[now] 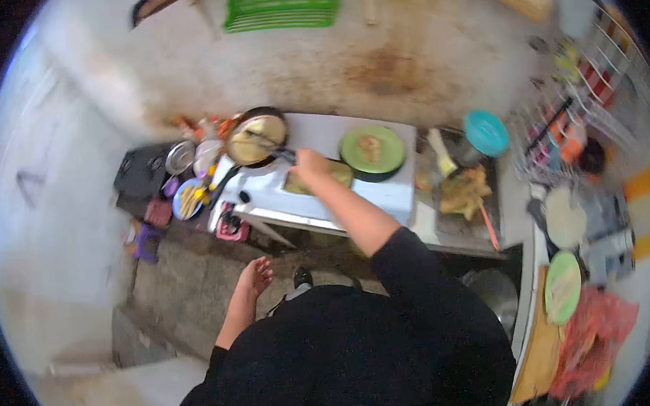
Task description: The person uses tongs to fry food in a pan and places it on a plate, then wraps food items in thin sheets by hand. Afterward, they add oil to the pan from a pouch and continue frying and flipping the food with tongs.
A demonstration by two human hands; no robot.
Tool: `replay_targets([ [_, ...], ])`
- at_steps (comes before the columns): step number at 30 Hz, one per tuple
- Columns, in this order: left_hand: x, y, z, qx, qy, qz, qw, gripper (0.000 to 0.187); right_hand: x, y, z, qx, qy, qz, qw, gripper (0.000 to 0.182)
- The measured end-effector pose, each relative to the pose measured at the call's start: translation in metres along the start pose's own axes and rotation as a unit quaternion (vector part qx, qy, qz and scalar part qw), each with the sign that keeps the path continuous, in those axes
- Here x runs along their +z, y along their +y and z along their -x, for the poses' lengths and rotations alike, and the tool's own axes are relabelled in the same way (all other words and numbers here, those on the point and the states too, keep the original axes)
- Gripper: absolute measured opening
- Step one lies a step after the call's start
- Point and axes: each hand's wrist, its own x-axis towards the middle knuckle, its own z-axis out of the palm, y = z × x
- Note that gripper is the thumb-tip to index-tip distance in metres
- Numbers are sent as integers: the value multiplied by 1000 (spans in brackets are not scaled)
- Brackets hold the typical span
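My right hand (309, 164) is closed round the dark handle of a utensil (281, 153), whose far end reaches into a round pan (258, 138) with pale yellowish contents. Below my right wrist lies a flat greenish board or tray (338, 175) on the white stove top (313, 129). To the right of it, a green plate (392, 150) with a piece of food (370, 148) rests on a dark round pan. My left hand (256, 276) hangs over the floor in front of the stove, fingers apart, holding nothing.
At the left stand a blue-rimmed plate (181, 204), a metal bowl (180, 157) and a purple stool (147, 242). On the right are a turquoise bowl (487, 133), leafy scraps (462, 192), another green plate (556, 298), a red bag (597, 339) and a wire rack (595, 123).
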Motion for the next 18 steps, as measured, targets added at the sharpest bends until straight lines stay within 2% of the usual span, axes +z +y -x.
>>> replay_targets([
  [5,-63,11,3,-16,86,108,990,13,-8,-15,-6,34,-9,-23,999,37],
  [8,-86,32,3,-25,144,167,975,12,-3,-22,-20,42,8,23,999,39],
  [15,-178,104,-32,-18,139,216,966,11,12,-69,-45,76,6,129,989,40],
  [18,-219,135,-64,-14,129,234,964,10,34,-86,-48,84,9,132,988,39],
])
